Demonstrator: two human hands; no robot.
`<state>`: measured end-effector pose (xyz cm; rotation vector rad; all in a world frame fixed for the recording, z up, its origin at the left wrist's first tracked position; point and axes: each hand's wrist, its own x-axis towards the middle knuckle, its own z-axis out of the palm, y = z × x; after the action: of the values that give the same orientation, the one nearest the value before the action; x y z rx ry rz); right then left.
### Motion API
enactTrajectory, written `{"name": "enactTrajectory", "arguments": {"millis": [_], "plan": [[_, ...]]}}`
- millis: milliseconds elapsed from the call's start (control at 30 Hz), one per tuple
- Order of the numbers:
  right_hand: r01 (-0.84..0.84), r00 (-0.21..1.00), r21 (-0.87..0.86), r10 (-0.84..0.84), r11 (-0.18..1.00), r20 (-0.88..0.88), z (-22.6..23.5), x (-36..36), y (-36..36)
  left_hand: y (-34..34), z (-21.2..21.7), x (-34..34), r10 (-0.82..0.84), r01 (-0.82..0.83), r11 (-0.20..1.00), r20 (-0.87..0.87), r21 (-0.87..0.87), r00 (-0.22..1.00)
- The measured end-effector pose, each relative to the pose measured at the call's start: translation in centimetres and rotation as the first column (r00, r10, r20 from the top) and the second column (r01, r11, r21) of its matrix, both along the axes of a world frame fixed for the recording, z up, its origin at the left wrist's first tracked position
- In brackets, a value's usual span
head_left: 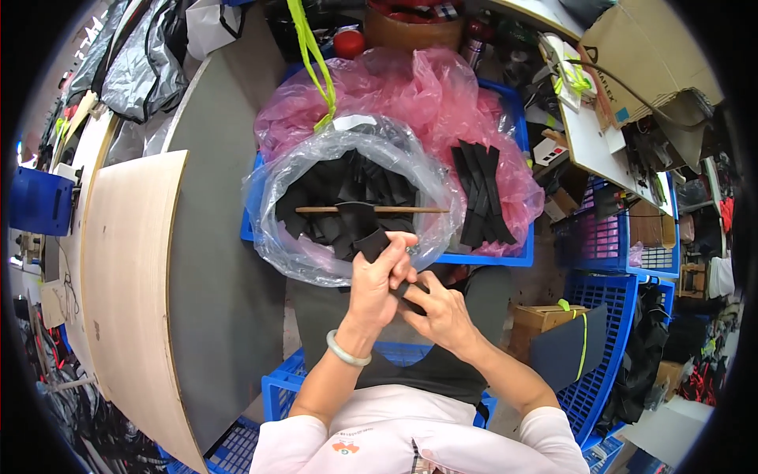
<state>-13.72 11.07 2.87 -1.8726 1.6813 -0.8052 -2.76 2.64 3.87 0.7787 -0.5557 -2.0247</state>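
A black fabric strip (366, 227) runs over a thin wooden stick (403, 210) that lies across the mouth of a clear plastic bag (272, 257). My left hand (377, 276), with a pale bangle on its wrist, is closed round the strip just below the stick. Close beside it on the right, my right hand (440, 312) pinches the strip's lower end. Fingers partly cover the strip there. Many loose black strips (312, 189) fill the bag. More black strips (479, 193) lie fanned out on pink plastic sheeting (442, 87) to the right.
A blue crate (517, 257) holds the bag and sheeting. A yellow-green strap (312, 59) hangs over the bag's far side. At the left stand a grey panel (229, 261) and a wooden board (130, 292). Blue crates (612, 340) and a wooden box (533, 324) are at the right.
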Motion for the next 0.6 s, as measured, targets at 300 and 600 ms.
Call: {"name": "enactTrajectory", "arguments": {"millis": [300,600], "plan": [[0.180,0.939,-0.263,-0.086,0.948,0.333,3.3,-5.1,0.8,-0.3,1.6,0.6,-0.316,0.386,0.894,0.293,-0.226,0.903],[-0.101,0.538,0.127,-0.053,0.987,0.841,5.3,-6.1,-4.9,3.2,1.3,0.3,-0.675,0.756,0.653,-0.486,-0.043,0.555]]}}
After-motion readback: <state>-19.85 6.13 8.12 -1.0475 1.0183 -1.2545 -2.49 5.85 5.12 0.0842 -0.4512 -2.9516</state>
